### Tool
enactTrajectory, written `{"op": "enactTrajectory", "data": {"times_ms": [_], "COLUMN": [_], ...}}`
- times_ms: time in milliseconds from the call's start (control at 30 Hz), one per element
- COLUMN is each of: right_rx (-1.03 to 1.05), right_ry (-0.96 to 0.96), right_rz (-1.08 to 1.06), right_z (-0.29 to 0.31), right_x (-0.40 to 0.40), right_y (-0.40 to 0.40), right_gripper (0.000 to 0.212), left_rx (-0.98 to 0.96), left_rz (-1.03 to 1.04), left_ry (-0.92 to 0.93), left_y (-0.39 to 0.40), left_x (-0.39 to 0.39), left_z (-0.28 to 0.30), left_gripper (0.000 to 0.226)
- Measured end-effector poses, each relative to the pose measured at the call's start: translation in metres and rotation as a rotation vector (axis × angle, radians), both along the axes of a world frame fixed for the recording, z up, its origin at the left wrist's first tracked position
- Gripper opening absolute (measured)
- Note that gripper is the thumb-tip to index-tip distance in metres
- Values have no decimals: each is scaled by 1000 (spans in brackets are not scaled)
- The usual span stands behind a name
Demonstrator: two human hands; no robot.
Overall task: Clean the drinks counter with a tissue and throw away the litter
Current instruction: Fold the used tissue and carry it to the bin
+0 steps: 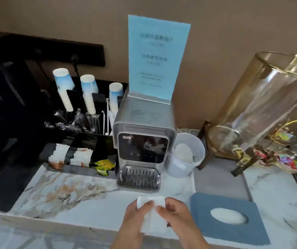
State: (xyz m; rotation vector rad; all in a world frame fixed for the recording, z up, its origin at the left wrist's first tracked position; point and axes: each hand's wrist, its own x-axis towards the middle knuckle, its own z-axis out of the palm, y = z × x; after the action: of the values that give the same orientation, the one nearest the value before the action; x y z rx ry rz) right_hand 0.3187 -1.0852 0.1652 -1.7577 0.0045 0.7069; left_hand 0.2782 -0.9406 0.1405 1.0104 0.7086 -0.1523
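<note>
A white tissue [153, 215] is held flat between both hands above the front edge of the marble counter [68, 193]. My left hand [135, 218] grips its left side, and my right hand [177, 212] pinches its right side. The blue-grey tissue box [205, 211] lies just to the right, with a white tissue showing in its oval opening. A small white bin [198, 151] with crumpled paper inside stands behind, next to the water dispenser. Green sachets [103, 165] lie loose in front of the black organiser.
A silver water dispenser [142, 150] with a blue sign [155, 56] on top stands at centre. The black organiser [83, 141] on the left holds paper cups, straws and sachets. A large glass drinks jar [262, 108] on a wooden stand and a grey mat [219, 178] are on the right.
</note>
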Motion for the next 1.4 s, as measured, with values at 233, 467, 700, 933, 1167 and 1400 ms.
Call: {"op": "enactTrajectory", "data": {"times_ms": [233,467,700,933,1167,1400], "right_rx": [7,-17,-21,-164,-638,-915], "right_ry": [-55,-69,-198,-291,-323,-325], "right_rz": [-205,-231,-169,-172,54,266], "right_z": [-2,13,51,49,24,16], "right_x": [27,88,159,220,250,257], "right_y": [-69,-119,-118,-78,-46,-21], "right_gripper": [34,24,27,40,39,36], "left_rx": [-75,-180,-270,-233,-210,-239], "left_rz": [-89,-37,137,103,42,18], "left_ry": [-21,28,143,215,278,291], "left_y": [-63,-114,-126,-90,-67,-62], "left_x": [44,79,109,111,115,120], "left_z": [10,19,23,11,6,5], "left_gripper": [16,27,33,28,17,17]}}
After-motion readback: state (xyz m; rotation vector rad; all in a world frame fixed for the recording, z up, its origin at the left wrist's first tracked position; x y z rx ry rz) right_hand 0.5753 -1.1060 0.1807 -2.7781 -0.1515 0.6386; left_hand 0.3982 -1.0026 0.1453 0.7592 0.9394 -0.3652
